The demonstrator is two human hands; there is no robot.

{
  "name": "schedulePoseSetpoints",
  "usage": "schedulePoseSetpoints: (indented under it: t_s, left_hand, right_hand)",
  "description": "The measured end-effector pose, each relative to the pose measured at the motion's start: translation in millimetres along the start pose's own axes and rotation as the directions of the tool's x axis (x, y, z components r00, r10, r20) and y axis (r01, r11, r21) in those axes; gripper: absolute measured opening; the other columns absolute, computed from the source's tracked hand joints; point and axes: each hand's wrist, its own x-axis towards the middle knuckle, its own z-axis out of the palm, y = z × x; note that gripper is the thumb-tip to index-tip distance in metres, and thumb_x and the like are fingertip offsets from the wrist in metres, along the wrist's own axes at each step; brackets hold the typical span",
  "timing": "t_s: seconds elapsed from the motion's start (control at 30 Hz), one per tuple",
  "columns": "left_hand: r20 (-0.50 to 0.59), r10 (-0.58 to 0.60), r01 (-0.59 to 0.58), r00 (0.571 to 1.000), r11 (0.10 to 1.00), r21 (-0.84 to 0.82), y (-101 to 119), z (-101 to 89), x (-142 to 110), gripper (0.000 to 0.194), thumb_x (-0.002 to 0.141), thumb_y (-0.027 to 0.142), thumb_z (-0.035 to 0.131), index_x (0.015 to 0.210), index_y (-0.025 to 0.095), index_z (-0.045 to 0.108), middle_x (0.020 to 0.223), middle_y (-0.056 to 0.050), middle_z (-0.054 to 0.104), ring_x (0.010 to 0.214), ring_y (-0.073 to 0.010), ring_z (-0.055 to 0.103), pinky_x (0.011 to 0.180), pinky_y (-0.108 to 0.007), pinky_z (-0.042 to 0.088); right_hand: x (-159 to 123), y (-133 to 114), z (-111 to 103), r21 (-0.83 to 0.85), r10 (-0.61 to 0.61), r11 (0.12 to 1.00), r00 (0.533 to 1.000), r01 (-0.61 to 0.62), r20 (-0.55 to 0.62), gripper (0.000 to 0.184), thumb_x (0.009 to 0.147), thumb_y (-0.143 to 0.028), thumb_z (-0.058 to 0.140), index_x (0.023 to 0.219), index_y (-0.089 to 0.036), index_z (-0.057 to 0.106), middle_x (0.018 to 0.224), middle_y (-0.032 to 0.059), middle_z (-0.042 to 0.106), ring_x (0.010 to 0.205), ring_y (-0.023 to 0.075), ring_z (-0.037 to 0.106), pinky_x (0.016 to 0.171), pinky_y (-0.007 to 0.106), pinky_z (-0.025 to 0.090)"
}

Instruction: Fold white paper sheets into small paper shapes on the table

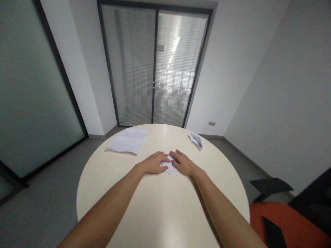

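A small folded piece of white paper [170,168] lies on the table in front of me, one corner pointing toward me. My left hand [154,163] rests on its left side, fingers stretched out and the thumb apart near the lower edge. From the right, my right hand [183,163] touches the paper, with its fingers spread and lying flat on it. Both hands cover part of the sheet, so its full folded shape is hidden.
The round cream table [155,213] carries a large creased white sheet [128,140] at the back left and a folded paper piece [196,140] at the back right. An orange chair [287,220] with black armrests stands on the right. Beyond are glass panels with blinds [129,69].
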Motion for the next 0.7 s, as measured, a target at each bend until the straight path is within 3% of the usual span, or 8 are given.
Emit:
schedulePoseSetpoints:
  t_s: [0.47,0.7]
  left_hand:
    - [0.056,-0.17,0.159,0.984,0.974,0.159,-0.7,2.2,1.2,0.058,0.094,0.047,0.05,0.146,0.022,0.05,0.157,-0.009,0.044,0.146,-0.0351,0.036,0.119,-0.05,0.026]
    - [0.019,-0.265,0.256,0.964,0.945,0.204,-1.0,-2.6,-1.1,0.057,0.095,0.046,0.047,0.146,0.02,0.05,0.157,-0.011,0.043,0.146,-0.0392,0.033,0.118,-0.057,0.025]
  right_hand:
    - [-0.7,5.0,-2.7,-0.006,-0.002,1.0,1.0,0.002,-0.029,0.041,0.101,-0.025,0.041,0.138,-0.018,0.057,0.142,0.0117,0.06,0.136,0.0247,0.052,0.123,0.052,0.028]
    - [-0.7,3.9,-3.3,-0.009,0.005,1.0,0.999,-0.005,-0.036,0.04,0.1,-0.023,0.042,0.136,-0.017,0.059,0.142,0.0128,0.06,0.136,0.0263,0.051,0.122,0.053,0.029]
